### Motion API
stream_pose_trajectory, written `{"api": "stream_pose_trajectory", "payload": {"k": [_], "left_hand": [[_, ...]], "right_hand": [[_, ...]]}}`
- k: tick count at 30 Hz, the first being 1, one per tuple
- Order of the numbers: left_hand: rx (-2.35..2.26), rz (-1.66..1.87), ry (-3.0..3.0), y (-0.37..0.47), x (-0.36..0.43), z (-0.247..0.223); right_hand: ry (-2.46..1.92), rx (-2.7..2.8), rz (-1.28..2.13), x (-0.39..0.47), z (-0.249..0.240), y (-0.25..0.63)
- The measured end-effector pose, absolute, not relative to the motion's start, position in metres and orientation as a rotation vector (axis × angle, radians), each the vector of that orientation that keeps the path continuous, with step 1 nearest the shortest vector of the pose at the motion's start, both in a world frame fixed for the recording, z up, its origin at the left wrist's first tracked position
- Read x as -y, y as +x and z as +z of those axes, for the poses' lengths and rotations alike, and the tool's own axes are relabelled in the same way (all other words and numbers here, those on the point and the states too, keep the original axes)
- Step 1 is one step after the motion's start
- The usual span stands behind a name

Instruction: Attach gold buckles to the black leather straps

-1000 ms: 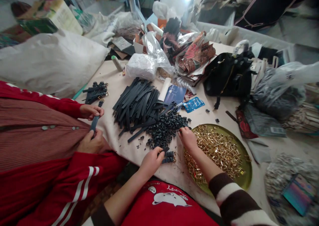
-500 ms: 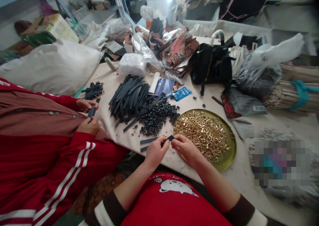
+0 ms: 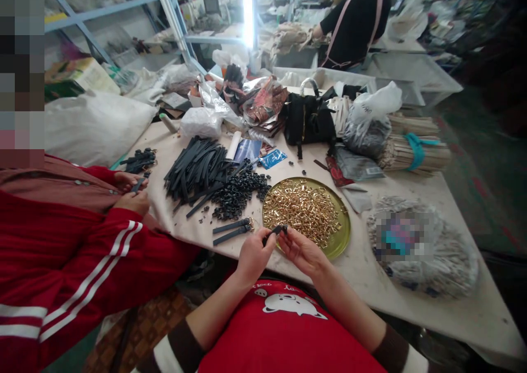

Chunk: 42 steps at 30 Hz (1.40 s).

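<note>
Between my two hands is a short black strap (image 3: 275,232), held over the table's front edge. My left hand (image 3: 256,254) pinches one end of it, and the fingers of my right hand (image 3: 302,250) are closed on the other end. Just behind my right hand lies a round golden tray (image 3: 342,240) heaped with gold buckles (image 3: 302,208). Two straps with buckles (image 3: 231,231) rest left of my left hand. Farther back are a pile of small black loops (image 3: 239,195) and a heap of long black strips (image 3: 195,167).
At the left, a person in red sleeves (image 3: 99,263) holds a dark strip. A black bag (image 3: 309,118), plastic bags (image 3: 366,123) and a tied bundle (image 3: 411,151) line the back. A large clear bag (image 3: 440,258) lies right. Another person (image 3: 356,24) stands beyond.
The view has swung to the right and up, bringing the person in the background into sight. The strap is turned differently between my hands, and my right hand's fingers are more spread.
</note>
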<state>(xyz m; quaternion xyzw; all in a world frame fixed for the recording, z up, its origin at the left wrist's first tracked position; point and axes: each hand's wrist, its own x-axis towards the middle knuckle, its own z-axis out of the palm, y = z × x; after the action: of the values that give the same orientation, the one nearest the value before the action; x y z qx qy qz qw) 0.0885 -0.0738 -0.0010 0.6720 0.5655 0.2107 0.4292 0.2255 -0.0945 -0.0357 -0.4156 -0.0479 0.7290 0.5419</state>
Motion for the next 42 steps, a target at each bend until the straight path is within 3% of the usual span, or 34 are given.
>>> {"api": "stream_pose_trajectory", "payload": {"k": [7, 23, 29, 42], "left_hand": [[-1.244, 0.383, 1.599, 0.097, 0.086, -0.003], [-1.253, 0.431, 1.292, 0.064, 0.082, -0.003], [-1.45, 0.384, 1.345, 0.043, 0.068, -0.002], [-1.445, 0.264, 1.467, 0.006, 0.007, -0.014]], "right_hand": [[-1.027, 0.209, 1.627, 0.109, -0.038, 0.226], [-1.119, 0.434, 1.756, 0.107, -0.033, 0.199], [-1.059, 0.18, 1.919, 0.088, -0.035, 0.192], [-1.026, 0.256, 2.16, 0.039, -0.043, 0.153]]}}
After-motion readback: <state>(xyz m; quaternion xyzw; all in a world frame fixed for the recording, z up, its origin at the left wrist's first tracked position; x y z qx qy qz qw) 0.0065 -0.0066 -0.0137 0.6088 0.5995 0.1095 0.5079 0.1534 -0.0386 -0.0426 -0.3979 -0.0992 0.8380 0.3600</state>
